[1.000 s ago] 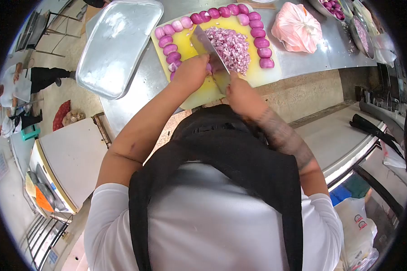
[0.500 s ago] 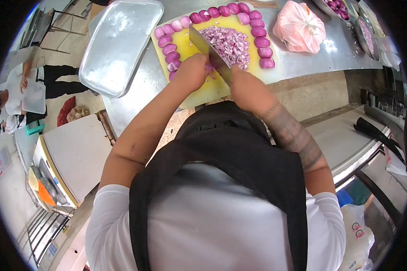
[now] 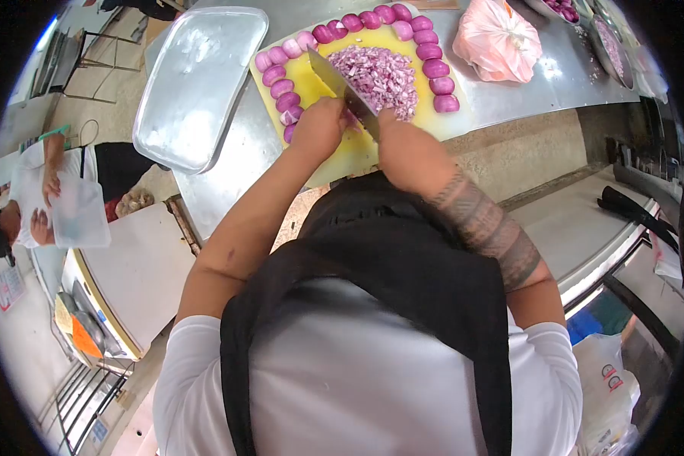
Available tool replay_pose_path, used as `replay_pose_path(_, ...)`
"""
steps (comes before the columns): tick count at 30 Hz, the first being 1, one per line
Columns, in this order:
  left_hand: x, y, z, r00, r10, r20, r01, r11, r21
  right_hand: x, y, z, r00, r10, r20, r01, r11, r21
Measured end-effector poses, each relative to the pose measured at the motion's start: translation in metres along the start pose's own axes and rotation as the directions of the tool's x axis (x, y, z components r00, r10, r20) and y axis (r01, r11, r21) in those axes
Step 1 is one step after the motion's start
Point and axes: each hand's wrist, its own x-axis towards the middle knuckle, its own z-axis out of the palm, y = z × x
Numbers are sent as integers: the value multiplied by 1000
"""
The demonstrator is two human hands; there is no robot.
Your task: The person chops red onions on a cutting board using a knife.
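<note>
**Close cutting inside a border of rounded purple onion halves (image 3: 435, 68)**

The person bends over a yellow-topped rectangular cutting board (image 3: 302, 82), which lies on a shiny metal bench (image 3: 547, 102). The right hand (image 3: 412, 152), at the board's near edge, is closed around the handle end of a broad grey metal knife (image 3: 343, 90). The blade slants across the board's middle, tip toward the far left.

The left hand (image 3: 319, 131) is curled narrow just beside the blade, holding a small purple onion piece (image 3: 350, 121) on the near part of the board, probably to steady it; most of the piece is hidden. The bent fingers look tucked back, perhaps to spare the fingertips. Whether the edge touches the board cannot be told.

A heap of chopped pale-purple onion (image 3: 380, 76) lies beyond the blade, toward the board's far right. The halves line its left, far and right edges, round sides up; that layout seems meant to keep them within reach yet out of the blade's way.

Left of the board stands a clear rectangular tray (image 3: 200, 83); to its right sits a knotted pinkish plastic bag (image 3: 498, 42). Well left of the board, a co-worker (image 3: 34, 152) holds a translucent plastic container (image 3: 82, 201).
</note>
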Motion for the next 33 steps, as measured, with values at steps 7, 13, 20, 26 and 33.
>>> replay_pose_path(7,0,-2,-2,1000,22,20,-23,999,37,0,-1,-2,1000,20,15,-20,999,39)
replay_pose_path(13,-1,3,-21,986,-6,167,-16,991,131,19,9,31,997,75,-18,-73,993,91)
replay_pose_path(20,5,-12,-13,961,221,168,-239,966,101,7,-1,13,998,52,-24,-51,998,39)
replay_pose_path(26,-4,-4,-5,980,127,153,-151,976,154,23,-1,26,996,88,-28,-87,996,31)
replay_pose_path(33,-9,0,-6,986,116,117,-127,988,85,16,-5,39,994,89,-63,-88,996,17)
